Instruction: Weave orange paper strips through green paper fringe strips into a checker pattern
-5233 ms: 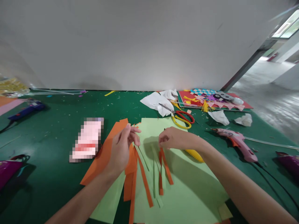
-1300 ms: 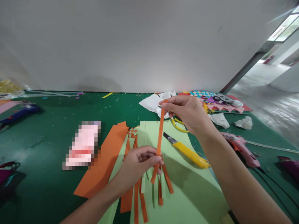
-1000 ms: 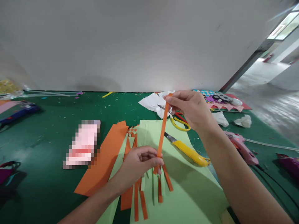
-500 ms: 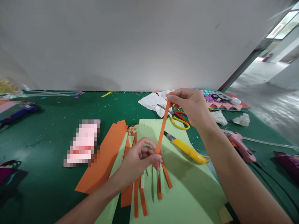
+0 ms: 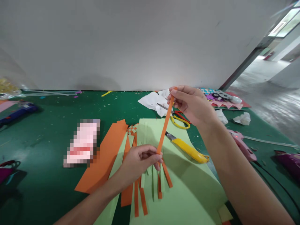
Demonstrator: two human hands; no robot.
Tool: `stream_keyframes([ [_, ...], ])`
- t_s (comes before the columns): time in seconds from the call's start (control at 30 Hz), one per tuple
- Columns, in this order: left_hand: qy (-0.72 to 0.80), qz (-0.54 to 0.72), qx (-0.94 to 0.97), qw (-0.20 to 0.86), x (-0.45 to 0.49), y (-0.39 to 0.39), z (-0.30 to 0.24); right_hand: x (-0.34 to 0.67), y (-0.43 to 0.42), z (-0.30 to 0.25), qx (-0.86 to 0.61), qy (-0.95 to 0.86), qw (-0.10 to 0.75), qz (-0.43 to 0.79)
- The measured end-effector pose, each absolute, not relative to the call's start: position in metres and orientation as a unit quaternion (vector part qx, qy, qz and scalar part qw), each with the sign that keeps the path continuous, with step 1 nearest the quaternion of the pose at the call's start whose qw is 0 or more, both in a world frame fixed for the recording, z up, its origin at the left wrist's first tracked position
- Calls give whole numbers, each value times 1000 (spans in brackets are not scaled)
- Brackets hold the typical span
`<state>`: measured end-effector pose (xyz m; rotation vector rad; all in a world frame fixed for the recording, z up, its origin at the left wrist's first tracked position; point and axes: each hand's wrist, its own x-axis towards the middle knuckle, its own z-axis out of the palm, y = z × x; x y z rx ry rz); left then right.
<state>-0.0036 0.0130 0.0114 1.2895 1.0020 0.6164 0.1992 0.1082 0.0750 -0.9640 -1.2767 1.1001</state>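
Observation:
An orange paper strip (image 5: 166,123) is stretched at a slant between my two hands. My left hand (image 5: 142,159) pinches its lower end between thumb and fingers. At its upper end, the thumb and fingers of my right hand (image 5: 188,101) are closed on it. Several loose orange strips (image 5: 143,201) and green strips (image 5: 153,184) lie below my left hand on a light green paper sheet (image 5: 187,193). A small orange-and-green woven paper piece (image 5: 132,128) sits behind my left hand, partly covered. Right of the strip rests a yellow-handled cutter knife (image 5: 188,150).
Scissors (image 5: 180,122) lie by crumpled white paper (image 5: 152,101) at the back. A pink glue gun (image 5: 243,147) with its cord is on the right. Orange sheets (image 5: 103,159) and a blurred pink item (image 5: 82,143) lie left. A blue tool (image 5: 20,112) is far left.
My right hand has risen slightly and moved a little to the right, with the orange strip's upper end. My left hand's fingers have curled in more around the lower end.

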Motion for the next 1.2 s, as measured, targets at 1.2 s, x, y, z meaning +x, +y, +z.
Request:
stream_keyframes([
  [1.2, 499, 498, 472, 529, -11, 22, -4, 158, 81, 69, -408, -696, 241, 540],
])
